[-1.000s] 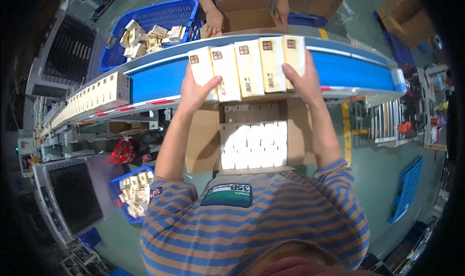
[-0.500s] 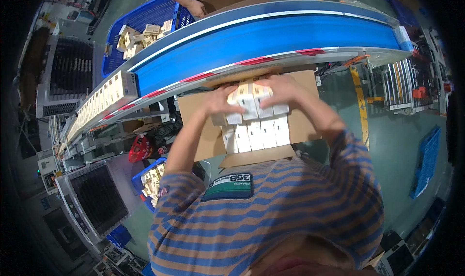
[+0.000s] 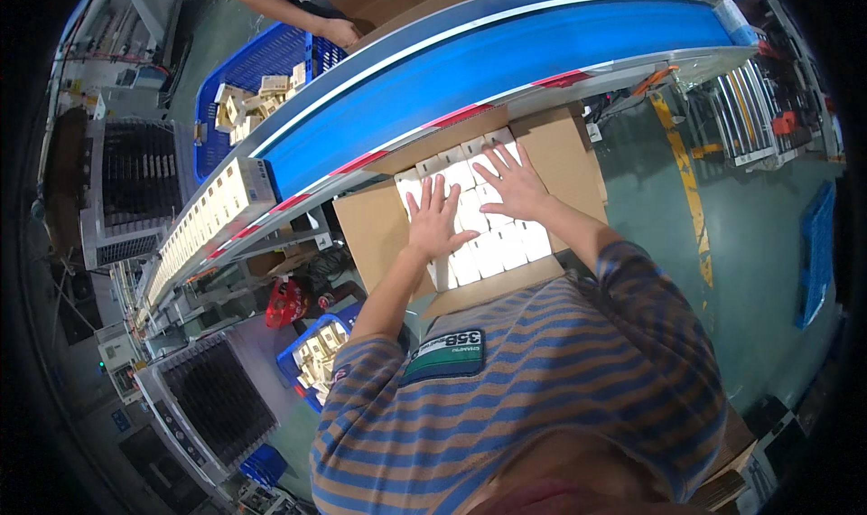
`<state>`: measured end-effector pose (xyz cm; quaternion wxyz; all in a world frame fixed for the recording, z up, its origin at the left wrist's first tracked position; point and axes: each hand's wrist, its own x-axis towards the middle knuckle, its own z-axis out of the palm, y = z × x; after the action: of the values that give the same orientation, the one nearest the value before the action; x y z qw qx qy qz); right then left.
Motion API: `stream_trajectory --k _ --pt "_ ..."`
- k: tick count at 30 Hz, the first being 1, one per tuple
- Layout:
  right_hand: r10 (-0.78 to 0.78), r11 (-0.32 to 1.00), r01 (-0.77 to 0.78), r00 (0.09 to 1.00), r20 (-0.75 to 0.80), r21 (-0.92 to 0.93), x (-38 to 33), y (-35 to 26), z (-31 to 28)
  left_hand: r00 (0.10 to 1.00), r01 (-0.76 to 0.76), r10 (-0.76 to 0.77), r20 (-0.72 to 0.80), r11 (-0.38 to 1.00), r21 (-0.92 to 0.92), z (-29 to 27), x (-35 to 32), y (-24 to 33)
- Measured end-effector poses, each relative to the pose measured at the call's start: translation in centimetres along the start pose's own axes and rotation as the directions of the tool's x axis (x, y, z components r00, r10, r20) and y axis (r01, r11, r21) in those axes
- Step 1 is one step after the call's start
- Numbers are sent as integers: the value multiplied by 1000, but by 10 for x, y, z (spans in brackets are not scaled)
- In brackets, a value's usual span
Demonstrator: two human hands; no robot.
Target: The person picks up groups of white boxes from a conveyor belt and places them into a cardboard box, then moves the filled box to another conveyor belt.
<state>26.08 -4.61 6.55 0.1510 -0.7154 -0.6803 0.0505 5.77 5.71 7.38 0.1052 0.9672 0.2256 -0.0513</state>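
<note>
An open cardboard carton (image 3: 370, 230) stands in front of me with its flaps spread. Rows of small white boxes (image 3: 489, 251) fill it, standing side by side with their tops level. My left hand (image 3: 433, 219) lies flat on the left part of these boxes, fingers spread. Across the right part rests my right hand (image 3: 515, 185), palm down, its fingers spread too. Neither hand grips anything. Some box tops are hidden under the palms.
Beyond the carton runs a blue conveyor belt (image 3: 506, 54), with a long row of cream boxes (image 3: 212, 210) at its left. A blue basket (image 3: 212, 140) of loose boxes stands behind it, near another person's hand (image 3: 340, 32). A smaller blue bin (image 3: 289, 363) sits at lower left.
Both hands have let go of a group of boxes, which now sits down in the carton level with the others. The fingers have opened flat on top. The view has shifted slightly.
</note>
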Motion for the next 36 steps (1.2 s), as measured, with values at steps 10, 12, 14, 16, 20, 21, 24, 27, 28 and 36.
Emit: stream_trajectory --k 10,12,14,16,20,21,24,27,28,36 --pt "-51 956 187 866 -498 228 48 -19 -104 873 217 146 466 739 -638 -72 -79 78" --pt "-138 976 202 855 -501 76 53 -8 -91 950 -47 167 262 910 -411 -49 -99 99" --pt "-158 987 157 886 -437 -39 46 -3 -61 972 -15 69 225 972 -234 -42 -111 106" --pt "-112 978 179 882 -457 104 4 -25 -63 981 37 -5 194 987 -159 -38 -128 107" --pt "-133 953 196 956 -262 232 -88 -7 -16 983 -48 79 167 982 -181 -26 -107 76" --pt "-166 960 204 967 -194 193 -106 6 -4 978 -14 45 205 988 -151 -26 -89 70" --pt "104 959 -81 992 -71 273 -130 23 -7 998 -52 50 -29 996 -71 -29 -38 66" --pt "661 682 -595 750 -13 425 -146 46 11 1000 -12 11 8 999 53 1 -21 54" --pt "788 421 -726 590 178 544 -154 60 15 999 1 -3 40 999 51 8 -16 53" --pt "326 816 -300 945 34 494 -89 -51 -47 988 -6 -8 -151 996 -92 22 -12 40"
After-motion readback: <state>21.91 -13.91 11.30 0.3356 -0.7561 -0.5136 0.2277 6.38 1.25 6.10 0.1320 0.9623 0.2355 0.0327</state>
